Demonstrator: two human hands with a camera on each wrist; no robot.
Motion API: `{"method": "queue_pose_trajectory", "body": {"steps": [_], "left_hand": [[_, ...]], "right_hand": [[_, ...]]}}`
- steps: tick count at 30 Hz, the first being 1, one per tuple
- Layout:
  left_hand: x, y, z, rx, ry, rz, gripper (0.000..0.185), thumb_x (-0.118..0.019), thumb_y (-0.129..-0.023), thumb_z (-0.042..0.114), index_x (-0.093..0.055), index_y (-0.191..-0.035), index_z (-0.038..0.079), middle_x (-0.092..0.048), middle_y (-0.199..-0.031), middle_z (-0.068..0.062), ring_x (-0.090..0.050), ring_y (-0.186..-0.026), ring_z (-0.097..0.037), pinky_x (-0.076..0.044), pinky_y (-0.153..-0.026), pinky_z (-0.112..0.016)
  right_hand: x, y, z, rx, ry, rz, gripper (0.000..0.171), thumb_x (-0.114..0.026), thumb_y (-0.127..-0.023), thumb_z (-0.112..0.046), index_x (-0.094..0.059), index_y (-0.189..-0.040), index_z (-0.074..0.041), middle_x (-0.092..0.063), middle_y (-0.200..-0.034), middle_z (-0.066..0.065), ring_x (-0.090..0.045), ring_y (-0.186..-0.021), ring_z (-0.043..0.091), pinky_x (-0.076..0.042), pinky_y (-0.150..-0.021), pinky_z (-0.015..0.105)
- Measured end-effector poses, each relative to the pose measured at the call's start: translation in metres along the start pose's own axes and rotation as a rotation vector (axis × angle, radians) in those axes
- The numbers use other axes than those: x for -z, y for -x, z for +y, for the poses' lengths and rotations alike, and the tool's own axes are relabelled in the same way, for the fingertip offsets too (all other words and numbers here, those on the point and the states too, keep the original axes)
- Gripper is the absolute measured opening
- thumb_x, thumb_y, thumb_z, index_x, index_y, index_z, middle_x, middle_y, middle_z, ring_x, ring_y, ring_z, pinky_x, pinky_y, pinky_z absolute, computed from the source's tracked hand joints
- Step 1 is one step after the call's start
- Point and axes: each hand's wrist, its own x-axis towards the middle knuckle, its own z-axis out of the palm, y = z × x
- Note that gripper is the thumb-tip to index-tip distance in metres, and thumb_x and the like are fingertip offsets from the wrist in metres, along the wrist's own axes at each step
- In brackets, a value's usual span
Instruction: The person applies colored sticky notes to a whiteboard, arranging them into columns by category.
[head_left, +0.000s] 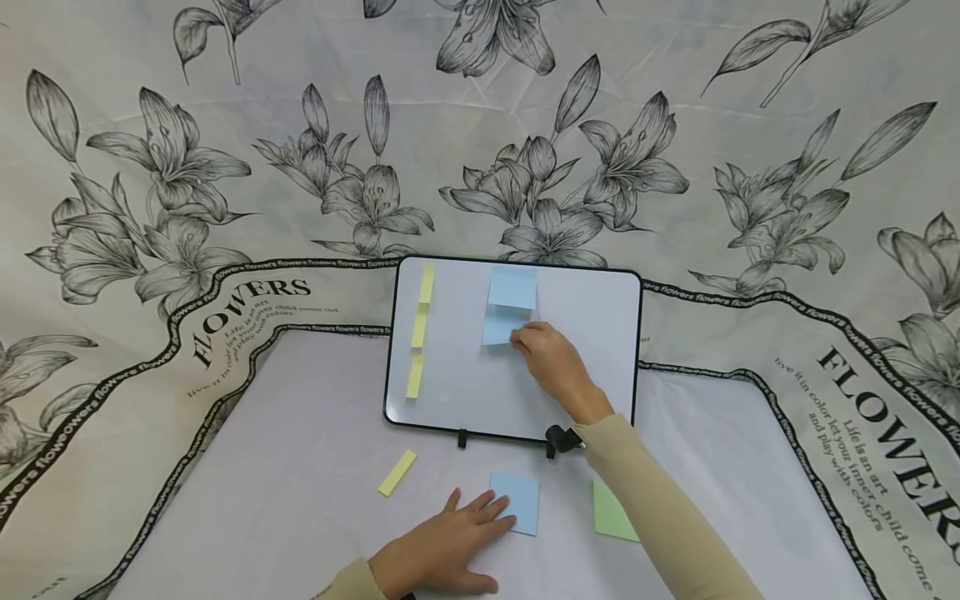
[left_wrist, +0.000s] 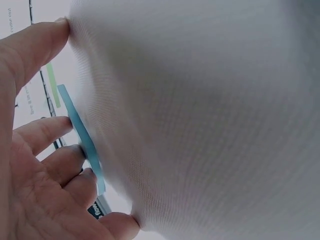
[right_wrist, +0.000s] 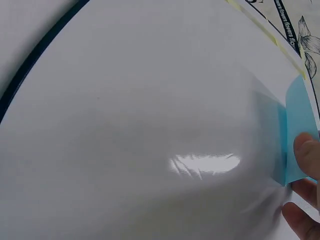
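Observation:
On the whiteboard (head_left: pixel 577 333), a blue sticky note (head_left: pixel 513 289) is stuck near the top middle. A second blue sticky note (head_left: pixel 498 327) hangs just below it. My right hand (head_left: pixel 555 362) pinches this lower note at its bottom right corner; the right wrist view shows the thumb on the note (right_wrist: pixel 299 115), which stands away from the board surface. With fingers spread, my left hand (head_left: pixel 453 542) rests on the table, its fingertips touching the left side of a blue sticky note pad (head_left: pixel 527 504). The pad appears edge-on in the left wrist view.
Three yellow strips (head_left: pixel 419 325) run down the board's left side. A loose yellow strip pad (head_left: pixel 397 472) lies left of the blue pad. Partly behind my right sleeve lies a green pad (head_left: pixel 611 512). Black clips (head_left: pixel 462 438) sit along the board's lower edge.

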Motion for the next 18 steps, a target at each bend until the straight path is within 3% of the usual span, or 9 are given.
{"method": "queue_pose_trajectory", "body": {"steps": [7,13,18], "left_hand": [[-0.003,0.002,0.001,-0.007,-0.063,0.004,0.078,-0.061,-0.095,0.064,-0.037,-0.161,0.029,-0.027,-0.171,0.003,-0.03,-0.157,-0.023,-0.04,-0.112,-0.067],[-0.007,0.003,0.0,-0.054,-0.137,0.027,0.076,-0.055,-0.098,0.066,-0.037,-0.161,0.028,-0.023,-0.172,0.004,-0.03,-0.156,-0.026,-0.043,-0.109,-0.066],[0.004,0.005,0.0,-0.121,-0.193,0.067,0.071,-0.056,-0.099,0.061,-0.039,-0.16,0.027,-0.027,-0.171,0.003,-0.032,-0.156,-0.027,-0.048,-0.108,-0.061]], "right_hand": [[-0.013,0.017,0.003,0.101,0.079,0.03,0.019,-0.074,-0.091,0.002,-0.075,-0.11,-0.001,-0.074,-0.124,0.017,-0.067,-0.121,0.037,-0.059,-0.094,0.049],[-0.02,0.036,0.001,0.156,0.192,0.031,0.028,-0.073,-0.093,-0.002,-0.073,-0.121,-0.001,-0.065,-0.139,0.019,-0.058,-0.133,0.041,-0.056,-0.098,0.053],[-0.02,0.047,-0.005,0.145,0.267,-0.061,0.043,-0.075,-0.093,-0.007,-0.065,-0.135,0.0,-0.053,-0.152,0.021,-0.046,-0.144,0.043,-0.045,-0.113,0.054]]}}
